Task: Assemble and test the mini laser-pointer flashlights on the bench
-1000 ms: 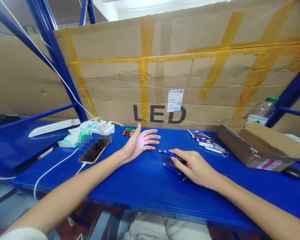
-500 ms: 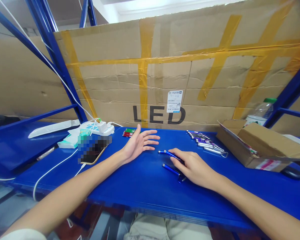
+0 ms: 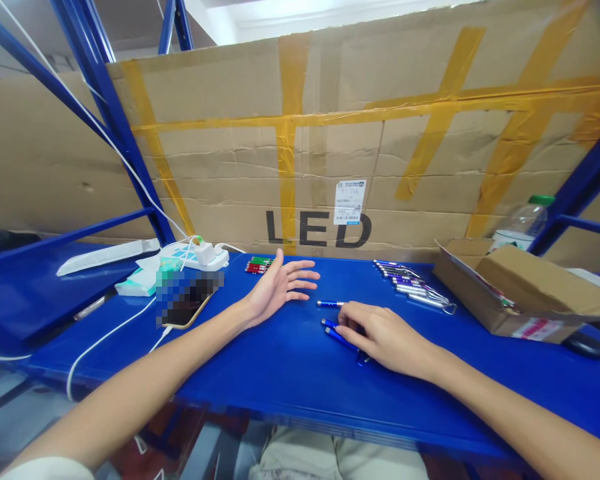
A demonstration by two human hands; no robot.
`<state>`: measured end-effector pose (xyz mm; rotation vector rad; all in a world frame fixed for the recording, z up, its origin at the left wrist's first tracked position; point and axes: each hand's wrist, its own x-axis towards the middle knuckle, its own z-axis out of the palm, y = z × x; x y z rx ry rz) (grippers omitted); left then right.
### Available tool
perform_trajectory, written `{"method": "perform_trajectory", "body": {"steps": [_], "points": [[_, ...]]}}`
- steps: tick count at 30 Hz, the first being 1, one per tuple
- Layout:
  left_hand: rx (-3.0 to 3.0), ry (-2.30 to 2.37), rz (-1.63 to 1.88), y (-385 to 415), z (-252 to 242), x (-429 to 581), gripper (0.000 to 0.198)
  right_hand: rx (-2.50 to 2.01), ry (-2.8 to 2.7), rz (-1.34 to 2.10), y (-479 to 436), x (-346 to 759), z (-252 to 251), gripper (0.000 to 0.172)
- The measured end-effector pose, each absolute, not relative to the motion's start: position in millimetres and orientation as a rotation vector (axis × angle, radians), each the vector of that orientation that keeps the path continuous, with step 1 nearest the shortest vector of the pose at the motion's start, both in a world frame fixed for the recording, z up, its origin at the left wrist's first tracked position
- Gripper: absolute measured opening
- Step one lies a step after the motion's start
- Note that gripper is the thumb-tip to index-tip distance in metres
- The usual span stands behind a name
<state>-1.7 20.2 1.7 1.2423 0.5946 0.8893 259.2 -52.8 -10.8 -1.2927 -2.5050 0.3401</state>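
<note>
My left hand (image 3: 279,288) rests on its edge on the blue tabletop, fingers spread, palm turned right, holding nothing. To its right, my right hand (image 3: 380,333) is closed in a pinch around a slim blue penlight (image 3: 329,324); only the silver-tipped end shows past the fingers. That penlight lies low against a second blue penlight (image 3: 341,339), which has a clip partly under my hand. A third blue penlight (image 3: 329,304) lies just beyond my fingertips, its right end hidden behind them.
Red and green penlights (image 3: 259,265) lie behind my left hand. Several purple, black and silver ones (image 3: 413,288) lie in a row at the back right. An open cardboard box (image 3: 480,300) stands right; a phone (image 3: 190,303), cables and a power strip (image 3: 220,258) sit left.
The penlight in my right hand has come down toward me, from across the far penlight to beside the near one. My left hand stays put.
</note>
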Motion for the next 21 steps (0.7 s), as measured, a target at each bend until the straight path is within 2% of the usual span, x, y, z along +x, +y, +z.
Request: {"method": "perform_trajectory", "body": {"steps": [6, 15, 18, 21], "points": [[1.252, 0.595, 0.887, 20, 1, -2, 0.084, -1.212, -2.467, 0.209, -48, 262, -10, 0.038], [1.261, 0.603, 0.889, 20, 1, -1, 0.08, -1.153, -2.482, 0.284, -40, 269, -19, 0.036], [1.263, 0.606, 0.898, 20, 1, -1, 0.081, -1.16, -2.465, 0.286, -39, 270, -20, 0.031], [1.255, 0.612, 0.899, 20, 1, -1, 0.081, -1.225, -2.426, 0.255, -37, 272, -20, 0.017]]}}
